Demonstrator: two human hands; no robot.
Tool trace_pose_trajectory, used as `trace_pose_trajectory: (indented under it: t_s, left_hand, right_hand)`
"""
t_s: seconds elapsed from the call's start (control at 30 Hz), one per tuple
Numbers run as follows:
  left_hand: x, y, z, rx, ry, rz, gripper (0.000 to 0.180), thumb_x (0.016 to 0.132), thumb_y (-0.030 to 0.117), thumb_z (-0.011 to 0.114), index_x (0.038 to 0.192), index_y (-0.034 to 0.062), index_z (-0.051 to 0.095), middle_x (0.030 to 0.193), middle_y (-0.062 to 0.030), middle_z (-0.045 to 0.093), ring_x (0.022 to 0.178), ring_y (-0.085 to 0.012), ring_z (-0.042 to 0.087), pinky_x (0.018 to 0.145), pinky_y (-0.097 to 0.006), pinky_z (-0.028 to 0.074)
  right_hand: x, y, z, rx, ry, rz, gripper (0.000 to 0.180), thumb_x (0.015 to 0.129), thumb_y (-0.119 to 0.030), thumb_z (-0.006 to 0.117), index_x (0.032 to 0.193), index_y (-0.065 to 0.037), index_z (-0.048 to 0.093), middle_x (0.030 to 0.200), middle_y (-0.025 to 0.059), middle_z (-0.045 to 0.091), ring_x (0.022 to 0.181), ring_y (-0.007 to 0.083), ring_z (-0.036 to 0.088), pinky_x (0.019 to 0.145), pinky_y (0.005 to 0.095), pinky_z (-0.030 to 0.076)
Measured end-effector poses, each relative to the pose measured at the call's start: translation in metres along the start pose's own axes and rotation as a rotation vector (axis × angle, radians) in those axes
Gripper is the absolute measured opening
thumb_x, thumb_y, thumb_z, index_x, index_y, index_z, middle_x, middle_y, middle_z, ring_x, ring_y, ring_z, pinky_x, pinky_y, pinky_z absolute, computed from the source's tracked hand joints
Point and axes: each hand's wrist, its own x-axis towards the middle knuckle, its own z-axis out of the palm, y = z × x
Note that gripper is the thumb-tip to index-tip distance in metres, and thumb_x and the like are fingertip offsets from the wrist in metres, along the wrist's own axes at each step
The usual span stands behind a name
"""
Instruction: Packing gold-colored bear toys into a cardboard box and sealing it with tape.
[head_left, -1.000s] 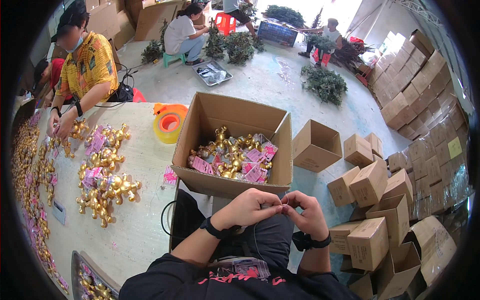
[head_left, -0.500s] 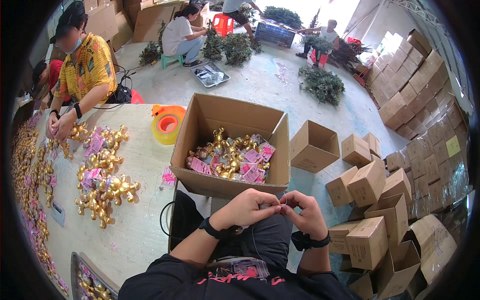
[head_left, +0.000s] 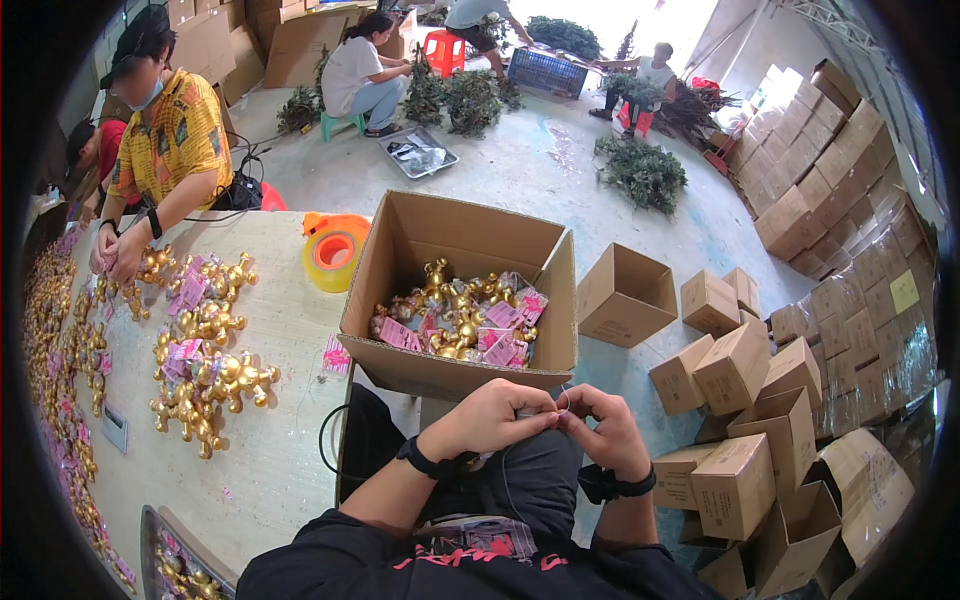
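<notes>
Little has moved: my left hand [head_left: 498, 412] and right hand [head_left: 606, 425] pinch string [head_left: 505, 470] by near edge of box [head_left: 450, 376]. Likely tying; next needs tension.

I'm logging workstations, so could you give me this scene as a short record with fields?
Left hand: pinches a thin strand
Right hand: at the strand too, close against the left hand
In front: open cardboard box holding gold figures with pink tags
Table, left: more gold figures, a tape dispenser
Co-worker: person in yellow patterned shirt at the table's far side
Floor, right: brown cartons, some open
</notes>
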Motion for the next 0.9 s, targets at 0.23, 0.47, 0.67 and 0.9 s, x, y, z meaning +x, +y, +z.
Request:
trace_pose_trajectory:
  t_s: [0.23,0.47,0.67,0.9]
  left_hand:
    - [-0.001,-0.001,0.001,0.001,-0.017,-0.026,0.015,0.099,0.013,0.064,0.096,0.0000,0.070,0.068,-0.0023,0.061,0.063,-0.0073,0.055,0.060,-0.027,0.047]
    - [0.000,0.000,0.001,0.016,0.026,-0.010,0.015,0.100,0.013,0.065,0.096,-0.0004,0.070,0.068,-0.0016,0.062,0.061,-0.0075,0.054,0.059,-0.027,0.046]
    - [0.003,0.008,0.004,-0.078,-0.001,-0.070,0.017,0.101,0.013,0.064,0.092,-0.0010,0.069,0.068,0.0013,0.062,0.063,-0.0041,0.055,0.057,-0.025,0.046]
    - [-0.004,-0.001,0.000,-0.079,-0.002,-0.123,0.017,0.100,0.013,0.065,0.094,-0.0022,0.070,0.072,-0.0002,0.066,0.066,-0.0042,0.056,0.062,-0.024,0.047]
  right_hand:
    - [-0.002,0.000,-0.002,0.014,0.006,0.010,0.012,0.093,0.001,0.066,0.105,0.003,0.065,0.087,0.0062,0.071,0.081,0.0101,0.068,0.074,0.0262,0.054]
    - [0.007,-0.011,-0.007,-0.011,-0.007,-0.022,0.012,0.094,0.000,0.068,0.105,0.002,0.066,0.087,0.0060,0.072,0.080,0.0102,0.068,0.073,0.0264,0.054]
    - [0.002,-0.009,-0.010,-0.001,0.008,-0.046,0.012,0.094,-0.002,0.069,0.105,0.002,0.066,0.086,0.0066,0.072,0.080,0.0117,0.069,0.073,0.0271,0.055]
    - [0.008,-0.013,-0.006,-0.038,-0.038,-0.071,0.013,0.092,0.000,0.069,0.105,0.002,0.067,0.088,0.0066,0.072,0.079,0.0113,0.067,0.074,0.0273,0.054]
